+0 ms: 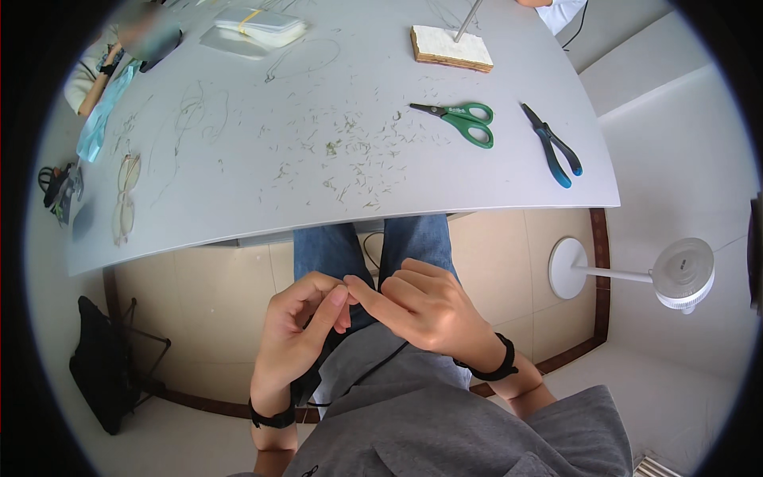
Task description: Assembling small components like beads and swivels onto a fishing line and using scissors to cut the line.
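Pinching fingertips together: left hand [298,338], right hand [425,306] | green scissors [461,119], blue pliers [554,147] on table [238,183]

Your left hand [306,326] and right hand [425,306] meet in front of your lap, below the near edge of the surface, fingertips touching as if pinching something too thin to make out. A thin black cord [373,367] runs from under your right hand down across your grey top.

Whatever the fingers [343,296] pinch is too small to tell; a blurred person [103,63] sits far left, cut off by the rim.
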Tool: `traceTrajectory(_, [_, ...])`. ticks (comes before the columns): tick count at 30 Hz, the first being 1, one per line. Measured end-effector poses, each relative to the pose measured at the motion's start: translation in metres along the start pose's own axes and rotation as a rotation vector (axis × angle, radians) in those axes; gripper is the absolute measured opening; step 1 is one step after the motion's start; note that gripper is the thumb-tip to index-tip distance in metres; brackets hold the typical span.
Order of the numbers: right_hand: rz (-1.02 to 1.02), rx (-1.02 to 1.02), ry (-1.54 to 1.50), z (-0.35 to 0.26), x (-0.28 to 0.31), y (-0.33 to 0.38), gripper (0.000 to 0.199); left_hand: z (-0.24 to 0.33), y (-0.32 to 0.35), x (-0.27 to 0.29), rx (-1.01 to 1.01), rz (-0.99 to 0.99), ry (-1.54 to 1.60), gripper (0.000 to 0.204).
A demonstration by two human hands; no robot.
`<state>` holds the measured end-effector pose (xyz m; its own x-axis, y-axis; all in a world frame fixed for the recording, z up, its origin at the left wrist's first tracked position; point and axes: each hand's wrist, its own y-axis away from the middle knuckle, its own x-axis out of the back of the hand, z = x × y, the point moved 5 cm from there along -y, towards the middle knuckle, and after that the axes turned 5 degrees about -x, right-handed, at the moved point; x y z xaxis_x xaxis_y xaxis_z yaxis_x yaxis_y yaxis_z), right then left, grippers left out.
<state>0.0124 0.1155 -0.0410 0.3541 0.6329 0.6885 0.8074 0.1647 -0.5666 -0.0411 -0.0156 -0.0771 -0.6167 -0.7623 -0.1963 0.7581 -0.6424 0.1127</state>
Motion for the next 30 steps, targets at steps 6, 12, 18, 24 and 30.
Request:
traceTrajectory(6, [-0.015,-0.027,-0.019,-0.001,0.001,0.005,0.04,0.0,0.002,-0.002,-0.021,0.009,-0.001,0.009])
traceTrajectory(12, [0.001,-0.529,-0.534,0.013,0.004,0.005,0.017,0.009,0.007,-0.004,-0.114,0.084,-0.055,0.007])
traceTrajectory(18, [-0.219,-0.953,-1.212,0.03,-0.019,0.018,0.023,0.008,0.005,-0.007,-0.043,0.076,-0.029,0.005])
traceTrajectory(24, [-0.284,-0.998,-1.302,0.029,-0.027,0.019,0.023,0.005,0.003,-0.005,-0.145,0.067,-0.135,0.005])
traceTrajectory(30, [-0.199,-0.962,-1.171,0.027,-0.027,0.017,0.009,0.003,0.005,-0.006,-0.175,0.088,-0.258,0.004])
